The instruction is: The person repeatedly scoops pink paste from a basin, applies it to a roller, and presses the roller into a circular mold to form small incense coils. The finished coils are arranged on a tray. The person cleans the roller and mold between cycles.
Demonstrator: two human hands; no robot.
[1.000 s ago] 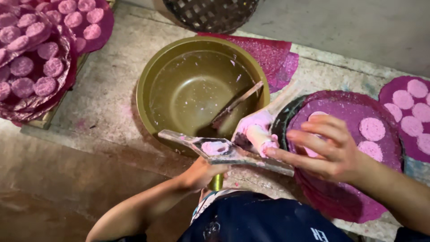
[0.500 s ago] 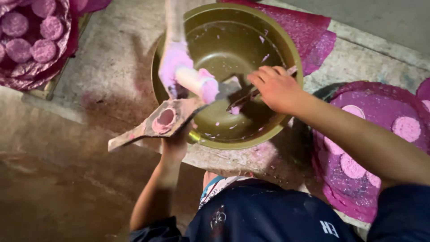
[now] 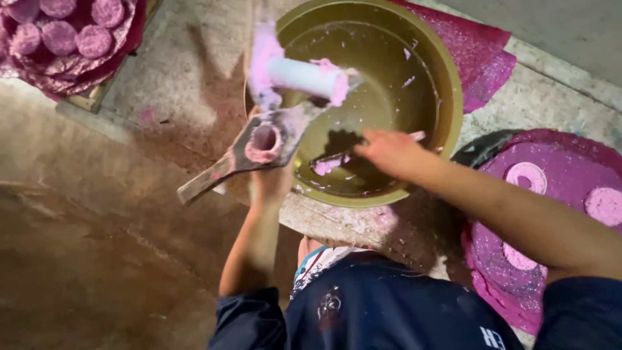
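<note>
Left hand: fingers clenched on flat mould tool, held tilted over bowl's near-left rim
Mould tool: ring hole packed with pink paste, white roller just above
Right hand: inside olive bowl, fingers grasping stick scraper
Bowl: on concrete ledge, pink smears inside
Right side: magenta sheets with pink discs
Top left: pile of pink discs

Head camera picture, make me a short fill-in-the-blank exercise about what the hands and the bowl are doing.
1. The left hand holds a flat wooden mould with a round hole ringed in ____ paste.
2. The right hand reaches into the big ____-coloured bowl.
3. A white roller smeared with pink lies across the bowl's ____.
4. Pink discs sit on the mat to the person's ____.

Missing words: pink; olive; rim; right
</note>
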